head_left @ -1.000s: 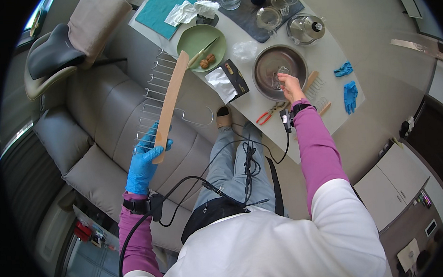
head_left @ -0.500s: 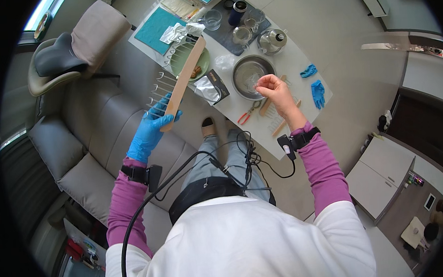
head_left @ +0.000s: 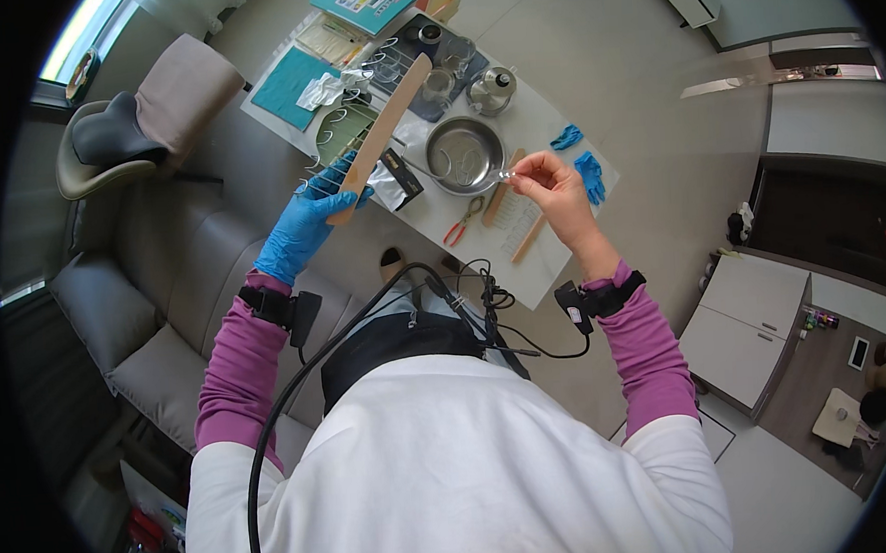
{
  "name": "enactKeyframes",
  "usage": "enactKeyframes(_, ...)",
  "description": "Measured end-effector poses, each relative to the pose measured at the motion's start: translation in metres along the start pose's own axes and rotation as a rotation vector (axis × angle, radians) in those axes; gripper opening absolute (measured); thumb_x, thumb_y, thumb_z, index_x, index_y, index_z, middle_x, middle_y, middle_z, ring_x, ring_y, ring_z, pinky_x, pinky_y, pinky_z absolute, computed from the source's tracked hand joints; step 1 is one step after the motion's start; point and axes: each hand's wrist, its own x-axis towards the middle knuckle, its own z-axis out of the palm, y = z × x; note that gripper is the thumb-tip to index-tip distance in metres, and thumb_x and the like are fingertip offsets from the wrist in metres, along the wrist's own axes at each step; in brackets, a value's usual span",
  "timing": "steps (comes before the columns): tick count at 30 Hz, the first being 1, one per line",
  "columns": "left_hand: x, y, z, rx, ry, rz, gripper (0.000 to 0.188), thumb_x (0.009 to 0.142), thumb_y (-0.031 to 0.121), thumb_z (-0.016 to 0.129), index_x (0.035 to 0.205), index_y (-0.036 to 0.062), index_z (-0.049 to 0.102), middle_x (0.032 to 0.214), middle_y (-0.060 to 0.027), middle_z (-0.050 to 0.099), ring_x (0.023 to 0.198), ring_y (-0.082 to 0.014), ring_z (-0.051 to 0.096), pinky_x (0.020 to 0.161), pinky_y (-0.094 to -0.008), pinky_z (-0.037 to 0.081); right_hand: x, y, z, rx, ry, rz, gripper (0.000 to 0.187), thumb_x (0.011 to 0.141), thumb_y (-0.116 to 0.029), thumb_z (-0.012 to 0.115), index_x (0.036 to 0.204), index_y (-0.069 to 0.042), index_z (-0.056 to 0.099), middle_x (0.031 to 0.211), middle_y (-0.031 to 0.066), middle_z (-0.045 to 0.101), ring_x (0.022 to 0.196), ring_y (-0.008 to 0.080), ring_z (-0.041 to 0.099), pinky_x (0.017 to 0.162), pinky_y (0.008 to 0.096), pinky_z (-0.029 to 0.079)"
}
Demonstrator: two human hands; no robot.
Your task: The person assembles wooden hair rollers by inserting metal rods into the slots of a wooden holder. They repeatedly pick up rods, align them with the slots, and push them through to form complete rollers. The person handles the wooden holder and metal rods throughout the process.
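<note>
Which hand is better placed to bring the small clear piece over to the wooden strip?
Probably the right hand: bare, it pinches the small clear piece above the metal bowl. The gloved left hand is occupied gripping the wooden strip.

A home living room; grey sofa [head_left: 133,293], armchair [head_left: 144,122], white low table [head_left: 552,251], cabinets [head_left: 756,330].

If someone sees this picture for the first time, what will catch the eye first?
Probably the left hand in its bright blue glove, gripping a long wooden slat hung with wire hooks. Next, the bare right hand pinching something tiny beside the metal bowl on the white table.
</note>
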Motion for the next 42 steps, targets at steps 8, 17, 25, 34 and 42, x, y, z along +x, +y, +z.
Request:
enactKeyframes(8,-0.006,-0.002,0.046,0.018,-0.076,0.074,0.063,0.082,0.004,0.065,0.139,0.0023,0.039,0.127,-0.0127,0.052,0.108,-0.0232,0.057,0.099,-0.0333,0.043,-0.035,-0.023,-0.041,-0.051,0.029,-0.272,0.009,0.083,0.005,0.06,0.087,-0.003,0.061,0.101,0.0044,0.059,0.094,0.0115,0.06,0.082,0.0239,0.05)
enactKeyframes(17,-0.022,-0.008,0.109,0.076,-0.172,0.157,0.062,0.08,0.001,0.063,0.138,-0.0007,0.039,0.131,-0.0135,0.05,0.116,-0.023,0.051,0.104,-0.0345,0.039,-0.085,-0.025,-0.092,-0.137,0.118,-0.424,0.01,0.084,0.006,0.061,0.082,-0.004,0.062,0.111,0.005,0.054,0.094,0.0107,0.058,0.084,0.0238,0.048)
enactKeyframes(25,-0.029,-0.012,0.144,0.022,-0.24,0.181,0.061,0.08,0.003,0.062,0.137,-0.0014,0.04,0.131,-0.0153,0.05,0.116,-0.0243,0.051,0.101,-0.0345,0.04,-0.108,-0.039,-0.111,-0.036,0.045,-0.408,0.01,0.085,0.005,0.059,0.084,-0.004,0.061,0.112,0.0043,0.056,0.092,0.009,0.057,0.082,0.0232,0.048)
enactKeyframes(34,-0.025,0.006,0.159,0.109,-0.399,0.109,0.063,0.08,0.007,0.062,0.137,-0.0023,0.038,0.129,-0.016,0.051,0.111,-0.0237,0.054,0.099,-0.0335,0.042,-0.109,-0.06,-0.101,-0.069,0.111,-0.363,0.007,0.088,-0.001,0.058,0.094,-0.005,0.061,0.086,0.0005,0.062,0.083,0.0081,0.059,0.079,0.0231,0.048)
enactKeyframes(42,-0.03,0.031,0.148,-0.02,-0.421,0.11,0.059,0.081,0.005,0.061,0.136,-0.0021,0.04,0.129,-0.0163,0.049,0.112,-0.0251,0.053,0.102,-0.0362,0.042,-0.118,-0.086,-0.071,-0.054,0.098,-0.281,0.007,0.09,-0.005,0.058,0.096,-0.005,0.062,0.083,-0.0007,0.062,0.073,0.0073,0.059,0.069,0.0233,0.051)
